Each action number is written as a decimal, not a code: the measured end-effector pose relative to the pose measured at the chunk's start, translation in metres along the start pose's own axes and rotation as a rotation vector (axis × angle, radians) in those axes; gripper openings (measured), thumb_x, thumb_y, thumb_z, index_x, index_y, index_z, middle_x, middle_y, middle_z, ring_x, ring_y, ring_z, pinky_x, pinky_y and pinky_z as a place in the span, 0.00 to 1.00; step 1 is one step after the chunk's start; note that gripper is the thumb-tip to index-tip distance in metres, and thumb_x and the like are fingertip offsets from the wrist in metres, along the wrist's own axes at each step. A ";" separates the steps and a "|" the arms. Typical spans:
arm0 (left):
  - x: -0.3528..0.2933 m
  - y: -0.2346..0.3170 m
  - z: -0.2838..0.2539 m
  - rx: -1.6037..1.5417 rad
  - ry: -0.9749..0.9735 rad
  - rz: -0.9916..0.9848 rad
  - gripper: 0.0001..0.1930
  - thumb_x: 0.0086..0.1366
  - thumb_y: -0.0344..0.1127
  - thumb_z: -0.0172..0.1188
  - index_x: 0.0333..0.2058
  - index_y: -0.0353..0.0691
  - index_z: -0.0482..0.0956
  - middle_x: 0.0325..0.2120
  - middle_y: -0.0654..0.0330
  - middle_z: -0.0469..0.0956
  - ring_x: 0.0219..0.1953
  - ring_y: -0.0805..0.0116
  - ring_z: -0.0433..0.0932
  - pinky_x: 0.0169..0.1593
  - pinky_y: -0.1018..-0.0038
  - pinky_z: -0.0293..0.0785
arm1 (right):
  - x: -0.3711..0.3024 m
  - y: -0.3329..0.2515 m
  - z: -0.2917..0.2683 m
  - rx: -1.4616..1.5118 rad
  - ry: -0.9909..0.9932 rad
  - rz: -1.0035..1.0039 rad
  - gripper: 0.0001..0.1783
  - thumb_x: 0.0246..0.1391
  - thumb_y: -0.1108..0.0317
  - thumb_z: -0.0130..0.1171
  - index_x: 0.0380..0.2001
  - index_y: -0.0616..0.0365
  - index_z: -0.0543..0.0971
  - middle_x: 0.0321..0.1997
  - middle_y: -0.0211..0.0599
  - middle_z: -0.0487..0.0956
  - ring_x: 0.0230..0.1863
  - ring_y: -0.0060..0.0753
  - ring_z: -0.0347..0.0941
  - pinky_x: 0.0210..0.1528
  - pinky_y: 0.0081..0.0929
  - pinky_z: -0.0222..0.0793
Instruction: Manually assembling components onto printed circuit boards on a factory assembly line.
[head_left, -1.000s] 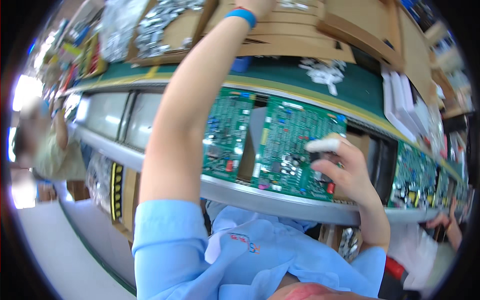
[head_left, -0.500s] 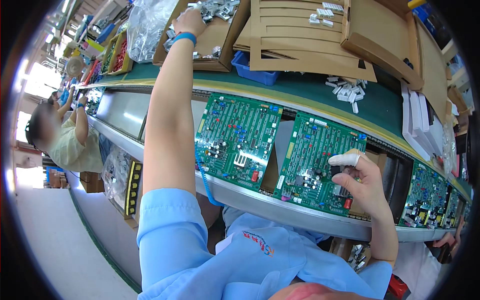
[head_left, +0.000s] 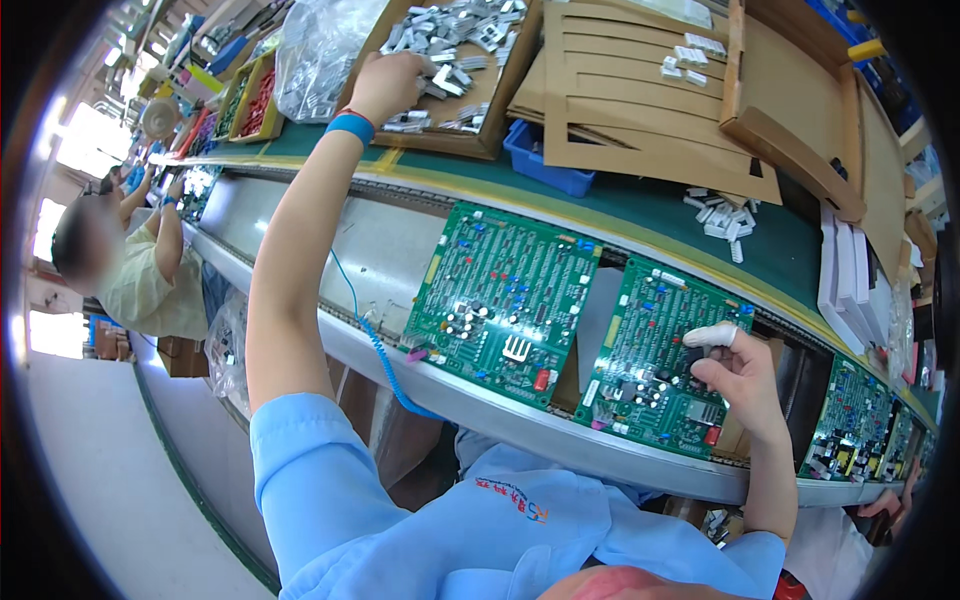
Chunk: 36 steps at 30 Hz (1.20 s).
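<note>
The right grip pinches a small black part above a green circuit board, which lies on the metal-railed line beside another board; the left grip is over a cardboard box of silvery pieces, and whether it holds one I cannot tell

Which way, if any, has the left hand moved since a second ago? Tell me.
Yes: the left hand has moved left. It was right of the cardboard box; now it is at the silvery pieces inside.
</note>
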<state>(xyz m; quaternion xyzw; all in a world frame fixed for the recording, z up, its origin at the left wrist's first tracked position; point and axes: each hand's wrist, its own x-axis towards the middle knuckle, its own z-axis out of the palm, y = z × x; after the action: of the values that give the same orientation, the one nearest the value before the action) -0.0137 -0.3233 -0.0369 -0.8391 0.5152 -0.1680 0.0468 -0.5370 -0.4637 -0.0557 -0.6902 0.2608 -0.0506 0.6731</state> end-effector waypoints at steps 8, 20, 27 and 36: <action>0.011 0.013 0.010 0.166 -0.001 0.064 0.08 0.58 0.32 0.53 0.32 0.44 0.82 0.36 0.52 0.80 0.41 0.54 0.79 0.44 0.57 0.73 | 0.004 -0.011 0.009 -0.084 0.010 -0.017 0.17 0.48 0.76 0.65 0.44 0.60 0.79 0.29 0.21 0.70 0.26 0.10 0.62 0.27 0.11 0.59; -0.053 0.043 -0.067 -0.190 0.423 0.005 0.11 0.61 0.35 0.54 0.33 0.33 0.80 0.31 0.42 0.77 0.39 0.45 0.77 0.42 0.56 0.72 | 0.021 -0.050 0.063 -0.069 -0.179 -0.102 0.21 0.50 0.69 0.67 0.48 0.62 0.77 0.38 0.27 0.79 0.32 0.10 0.69 0.33 0.10 0.66; -0.108 0.025 -0.071 -0.321 0.438 0.050 0.14 0.64 0.39 0.56 0.38 0.31 0.79 0.33 0.43 0.78 0.39 0.48 0.77 0.43 0.60 0.73 | 0.048 -0.067 0.131 -0.290 -0.282 -0.199 0.19 0.50 0.70 0.65 0.47 0.61 0.78 0.38 0.29 0.79 0.30 0.13 0.68 0.31 0.16 0.65; -0.185 0.028 -0.080 -0.981 0.051 -0.375 0.13 0.65 0.34 0.57 0.44 0.32 0.81 0.33 0.58 0.82 0.35 0.76 0.78 0.39 0.79 0.74 | 0.105 -0.061 0.211 -1.061 -0.161 -0.744 0.12 0.46 0.67 0.62 0.36 0.54 0.81 0.30 0.38 0.77 0.30 0.43 0.76 0.32 0.38 0.70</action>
<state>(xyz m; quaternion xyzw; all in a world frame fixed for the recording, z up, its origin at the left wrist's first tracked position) -0.1403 -0.1663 -0.0116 -0.8358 0.3753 0.0674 -0.3951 -0.3404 -0.3211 -0.0458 -0.9745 -0.0575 -0.0928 0.1961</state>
